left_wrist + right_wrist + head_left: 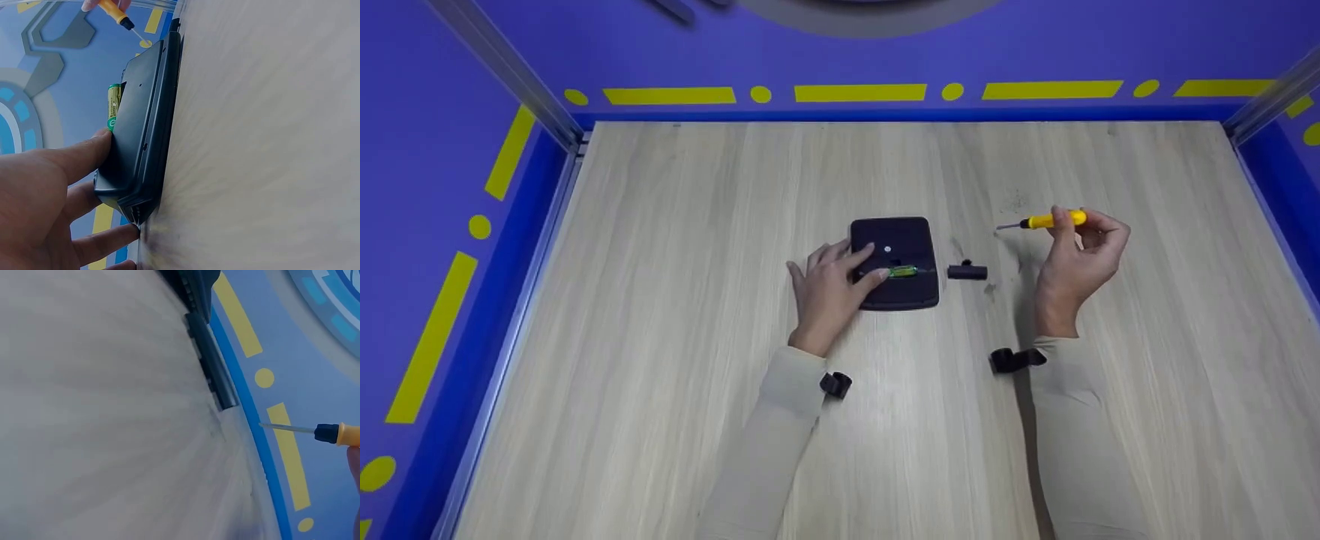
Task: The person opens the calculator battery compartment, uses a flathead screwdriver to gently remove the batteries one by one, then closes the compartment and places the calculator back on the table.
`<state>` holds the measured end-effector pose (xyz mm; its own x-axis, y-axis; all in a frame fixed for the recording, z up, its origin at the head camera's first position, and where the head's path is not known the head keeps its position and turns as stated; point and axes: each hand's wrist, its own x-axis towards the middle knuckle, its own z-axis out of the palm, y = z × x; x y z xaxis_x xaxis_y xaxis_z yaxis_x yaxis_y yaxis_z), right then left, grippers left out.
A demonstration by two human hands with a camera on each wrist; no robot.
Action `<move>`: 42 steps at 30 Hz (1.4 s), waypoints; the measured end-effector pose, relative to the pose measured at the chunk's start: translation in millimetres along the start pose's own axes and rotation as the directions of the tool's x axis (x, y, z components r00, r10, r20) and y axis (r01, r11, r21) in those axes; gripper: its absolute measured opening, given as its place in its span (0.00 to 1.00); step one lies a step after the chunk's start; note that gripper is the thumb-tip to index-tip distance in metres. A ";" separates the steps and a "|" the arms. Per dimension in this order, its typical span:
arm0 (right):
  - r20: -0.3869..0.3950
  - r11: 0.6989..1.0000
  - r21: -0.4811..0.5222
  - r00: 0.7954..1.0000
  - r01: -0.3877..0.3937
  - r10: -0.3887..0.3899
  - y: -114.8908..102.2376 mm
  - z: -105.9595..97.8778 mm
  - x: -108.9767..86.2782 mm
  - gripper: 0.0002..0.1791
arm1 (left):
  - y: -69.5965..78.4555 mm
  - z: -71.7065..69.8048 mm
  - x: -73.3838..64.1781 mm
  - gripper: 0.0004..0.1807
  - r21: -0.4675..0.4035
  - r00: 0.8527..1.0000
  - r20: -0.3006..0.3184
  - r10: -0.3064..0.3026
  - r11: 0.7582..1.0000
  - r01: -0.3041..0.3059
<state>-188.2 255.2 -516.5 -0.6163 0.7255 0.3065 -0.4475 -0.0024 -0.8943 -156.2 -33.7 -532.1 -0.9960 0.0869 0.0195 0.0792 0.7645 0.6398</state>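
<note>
A flat black device with rounded corners lies on the table. A green and gold battery sits in its upper face, its end standing slightly proud in the left wrist view. My left hand rests on the device's left side, thumb touching the battery's end and index finger on the black face. To the right, my right hand holds a screwdriver with a yellow handle above the table, its metal tip pointing left. A small black cover lies between the device and the right hand.
The pale wooden table is bounded by blue walls with yellow marks at the back and sides. Black wrist mounts stick out from both sleeves. Dark smudges mark the wood near the screwdriver.
</note>
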 end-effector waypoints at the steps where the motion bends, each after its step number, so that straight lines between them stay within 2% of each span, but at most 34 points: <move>1: 0.002 0.999 -0.033 1.000 0.009 -0.009 0.3 -0.7 0.1 0.15 | 0.1 -0.1 0.0 0.31 0.000 1.000 0.002 -0.002 1.000 0.002; 7: 0.041 0.976 -0.202 0.997 0.077 -0.071 5.5 -6.6 4.3 0.16 | 0.3 -0.4 -0.2 0.31 0.002 1.000 0.014 -0.013 1.000 0.013; 12: 0.075 0.960 -0.266 0.995 0.084 -0.066 5.1 -8.8 7.5 0.18 | 0.0 -0.7 -1.1 0.31 -0.007 1.000 0.013 -0.014 1.000 0.014; 15: 0.108 0.937 -0.334 0.992 0.101 -0.069 0.8 -9.9 8.6 0.19 | -0.1 -0.8 -1.5 0.31 -0.011 1.000 0.010 -0.009 1.000 0.009; 17: 0.141 0.909 -0.398 0.987 0.123 -0.072 -3.2 -11.4 9.7 0.21 | -0.4 -0.3 -1.6 0.31 -0.012 1.000 0.007 -0.001 1.000 0.001; 20: 0.189 0.852 -0.504 0.981 0.143 -0.053 -9.7 -13.4 12.3 0.24 | -0.6 0.0 -1.3 0.31 -0.021 1.000 0.009 0.003 1.000 -0.003; 26: 0.281 0.685 -0.706 0.959 0.180 0.038 -20.7 -15.6 15.7 0.22 | -0.5 -0.4 -1.1 0.31 -0.025 1.000 0.008 0.003 1.000 -0.002; 31: 0.329 0.582 -0.785 0.939 0.212 0.102 -24.5 -16.0 16.8 0.17 | -0.6 -0.6 -1.4 0.31 -0.018 1.000 0.006 0.006 1.000 -0.006; 35: 0.351 0.531 -0.816 0.926 0.229 0.140 -26.2 -16.2 18.2 0.14 | -0.5 -0.6 -1.0 0.32 -0.018 1.000 0.010 0.006 1.000 -0.006; 42: 0.377 0.477 -0.841 0.908 0.253 0.182 -26.8 -19.3 19.7 0.14 | -0.5 -0.6 -0.5 0.32 -0.010 1.000 0.006 0.002 1.000 -0.002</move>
<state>-175.9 282.7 -492.8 -0.8852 0.3994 0.2387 0.1755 0.7618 -0.6236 -155.8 -34.4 -532.0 -0.9956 0.0926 0.0162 0.0810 0.7580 0.6472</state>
